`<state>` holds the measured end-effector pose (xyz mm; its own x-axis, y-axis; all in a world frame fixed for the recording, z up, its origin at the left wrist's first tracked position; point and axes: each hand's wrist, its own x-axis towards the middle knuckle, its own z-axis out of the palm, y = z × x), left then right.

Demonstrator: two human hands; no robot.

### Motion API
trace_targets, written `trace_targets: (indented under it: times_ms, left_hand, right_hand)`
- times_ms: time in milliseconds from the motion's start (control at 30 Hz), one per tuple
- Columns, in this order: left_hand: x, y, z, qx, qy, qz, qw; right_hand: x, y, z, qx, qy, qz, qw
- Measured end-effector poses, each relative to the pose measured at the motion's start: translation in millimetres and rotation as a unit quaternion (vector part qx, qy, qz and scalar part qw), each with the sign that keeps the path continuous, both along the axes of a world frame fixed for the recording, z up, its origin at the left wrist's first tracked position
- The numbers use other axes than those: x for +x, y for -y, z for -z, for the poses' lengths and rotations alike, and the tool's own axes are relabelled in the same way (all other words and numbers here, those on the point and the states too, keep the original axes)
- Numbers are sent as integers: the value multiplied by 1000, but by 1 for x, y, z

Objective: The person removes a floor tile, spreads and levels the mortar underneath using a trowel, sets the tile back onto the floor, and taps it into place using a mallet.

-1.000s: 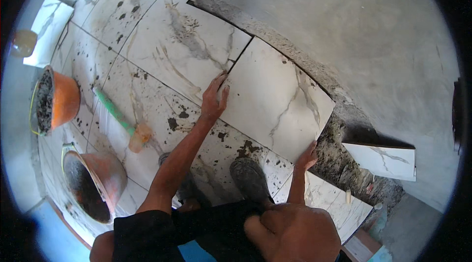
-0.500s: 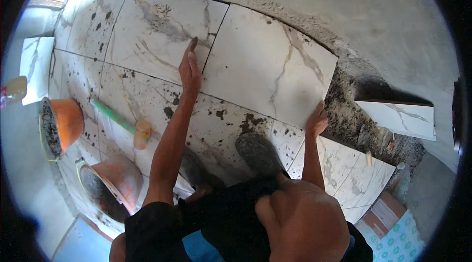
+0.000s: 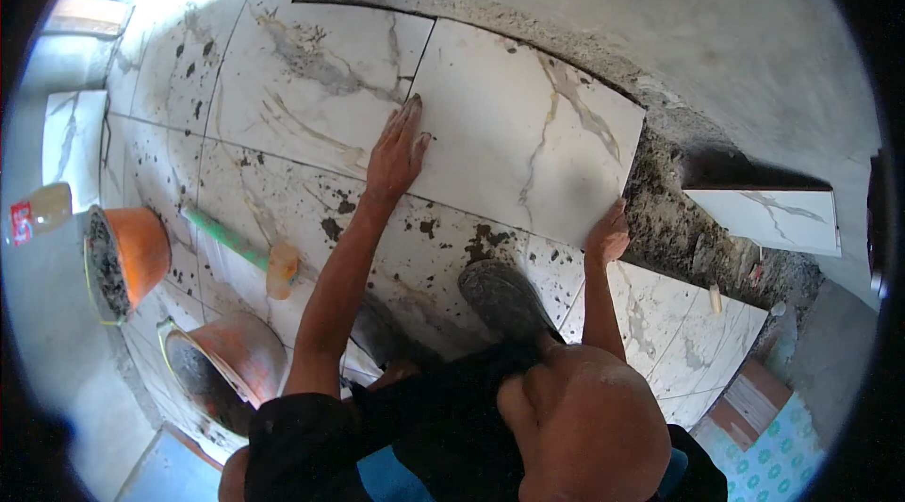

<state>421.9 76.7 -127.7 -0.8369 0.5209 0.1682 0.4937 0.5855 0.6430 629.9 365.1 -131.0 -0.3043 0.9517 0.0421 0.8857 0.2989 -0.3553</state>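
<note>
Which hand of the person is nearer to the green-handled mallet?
Left. The left hand is beyond the mallet, to its right; the right hand is farther right, at a tile's near corner.

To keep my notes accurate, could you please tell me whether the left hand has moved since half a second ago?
Yes: the left hand has moved rightward, from over the left tile to the joint with the right tile.
</note>
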Motion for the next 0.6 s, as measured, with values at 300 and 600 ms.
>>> trace_targets:
  times_ms: [300,600]
  left_hand:
    - [-1,2,2,-27,-84,9,996]
    - [4,-17,-3,-145,-91,85,981]
  right_hand:
    - [8,-11,0,56,118,-109,986]
    - [25,-27,28,173,30,-167,970]
